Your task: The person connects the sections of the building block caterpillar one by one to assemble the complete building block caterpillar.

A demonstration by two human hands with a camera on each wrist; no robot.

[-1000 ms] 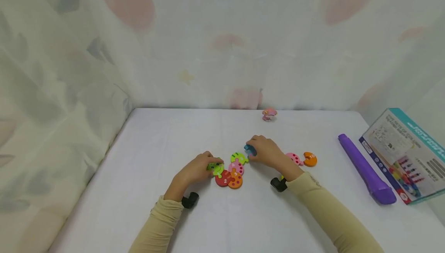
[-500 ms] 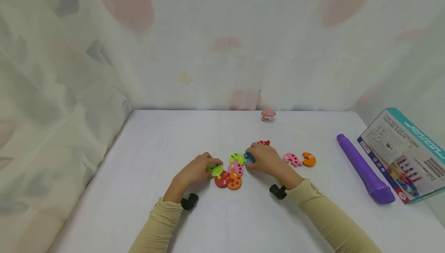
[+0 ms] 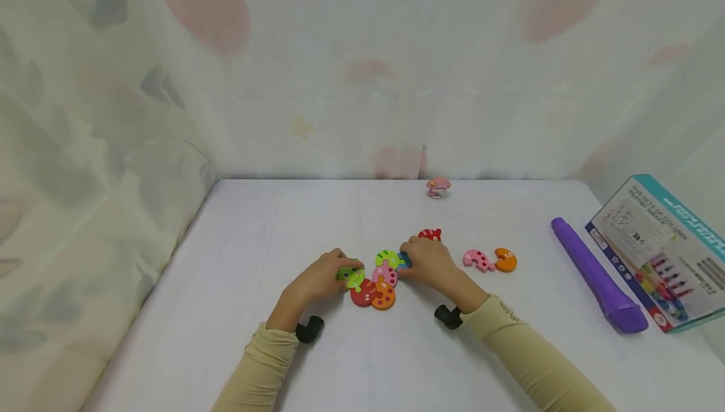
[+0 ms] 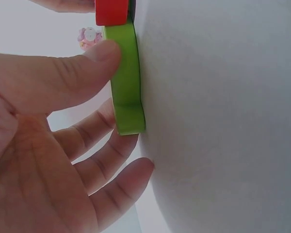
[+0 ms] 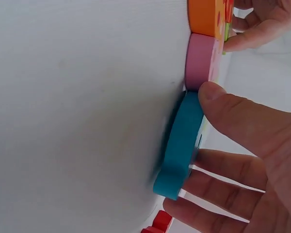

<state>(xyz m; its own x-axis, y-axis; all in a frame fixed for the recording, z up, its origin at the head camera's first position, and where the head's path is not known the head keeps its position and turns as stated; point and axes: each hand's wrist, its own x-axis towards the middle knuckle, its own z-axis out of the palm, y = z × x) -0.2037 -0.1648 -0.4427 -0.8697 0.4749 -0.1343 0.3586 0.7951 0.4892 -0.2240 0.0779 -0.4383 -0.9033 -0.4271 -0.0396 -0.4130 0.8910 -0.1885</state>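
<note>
Bright green on the face piece [image 3: 355,278], red on the piece numbered 2 [image 3: 359,294], orange with red dots on the piece numbered 3 [image 3: 385,300], pink with darker dots on the piece numbered 4 [image 3: 386,273], teal on the wavy-edged piece [image 5: 182,138]. Purple on the tube [image 3: 595,273], beige on the sleeves [image 3: 532,349], white with pink patches on the back cloth [image 3: 340,116].
</note>
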